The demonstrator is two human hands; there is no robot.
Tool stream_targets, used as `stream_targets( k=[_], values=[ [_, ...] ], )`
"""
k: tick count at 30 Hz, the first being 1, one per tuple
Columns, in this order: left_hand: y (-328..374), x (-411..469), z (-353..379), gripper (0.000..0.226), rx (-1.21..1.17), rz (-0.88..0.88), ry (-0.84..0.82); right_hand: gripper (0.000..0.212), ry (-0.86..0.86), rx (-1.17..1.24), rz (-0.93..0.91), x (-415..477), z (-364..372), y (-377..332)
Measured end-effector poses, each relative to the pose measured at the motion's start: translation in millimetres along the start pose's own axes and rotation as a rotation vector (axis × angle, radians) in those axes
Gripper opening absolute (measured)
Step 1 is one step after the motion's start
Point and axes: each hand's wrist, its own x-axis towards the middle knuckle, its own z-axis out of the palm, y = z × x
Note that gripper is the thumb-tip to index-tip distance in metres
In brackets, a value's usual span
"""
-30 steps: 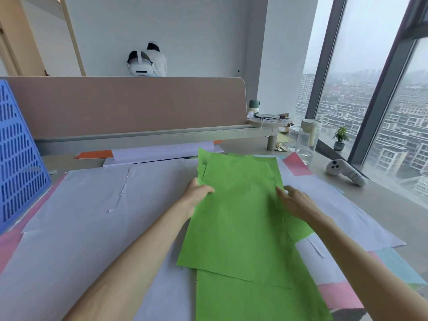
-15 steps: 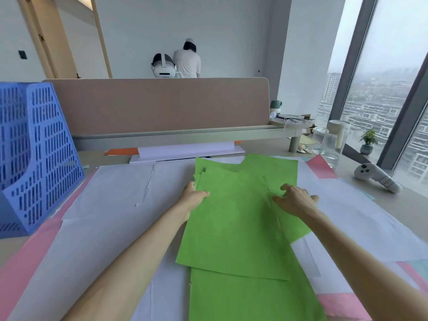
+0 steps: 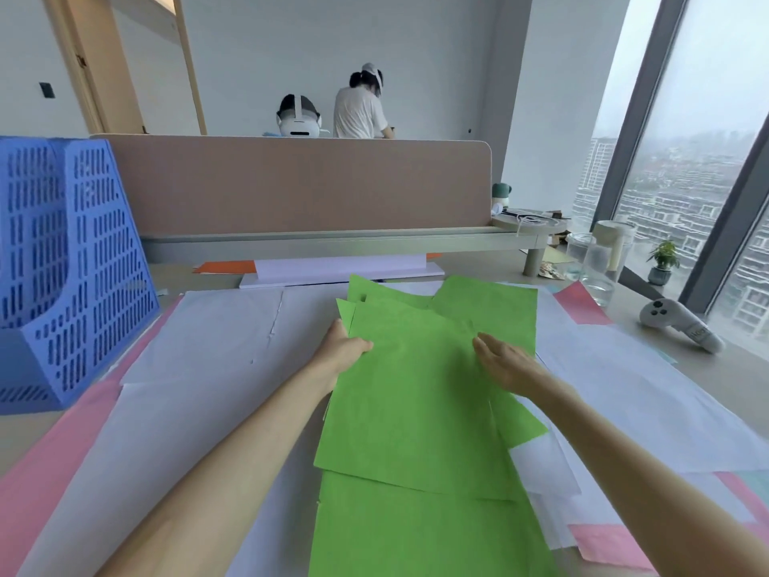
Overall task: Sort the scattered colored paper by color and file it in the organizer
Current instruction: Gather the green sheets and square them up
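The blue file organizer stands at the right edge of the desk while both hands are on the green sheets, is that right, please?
No: the head view shows the blue file organizer at the left edge of the desk; the left hand and right hand are on the green sheets.

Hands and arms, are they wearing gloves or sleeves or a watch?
No. The left hand and right hand are bare: no gloves, rings or watch show. The left forearm and right forearm are bare too, with no sleeve up to the picture's edge.
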Motion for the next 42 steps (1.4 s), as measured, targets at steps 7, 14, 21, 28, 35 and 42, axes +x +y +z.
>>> stream_targets(
  k=[7,14,21,28,35,42],
  values=[
    [-25.5,12.9,-66.8,0.074,0.076,-0.024,0.032,0.051,0.119,-0.302,0.032,4.3,10.2,-22.9],
    [-31.5,-38.1,-123.9,0.036,0.113,-0.044,0.22,0.049,-0.072,0.046,-0.082,17.2,51.6,-114.5],
    [-49.9,-55.6,-172.0,0.062,0.022,-0.184,0.269,0.051,-0.194,0.208,-0.158,23.2,89.9,-191.8],
    [-58.2,-61.7,-199.9,0.042,0.203,-0.165,0.202,0.048,-0.21,0.389,-0.137,41.8,106.1,-214.2],
    [-56.2,-69.2,-211.3,0.066,0.19,-0.012,0.36,0.058,-0.136,0.453,-0.041,49.2,112.6,-220.8],
    [-63.3,-78.6,-211.5,0.072,0.015,-0.206,0.334,0.055,-0.167,0.694,0.033,52.1,110.0,-225.1]
  ],
)
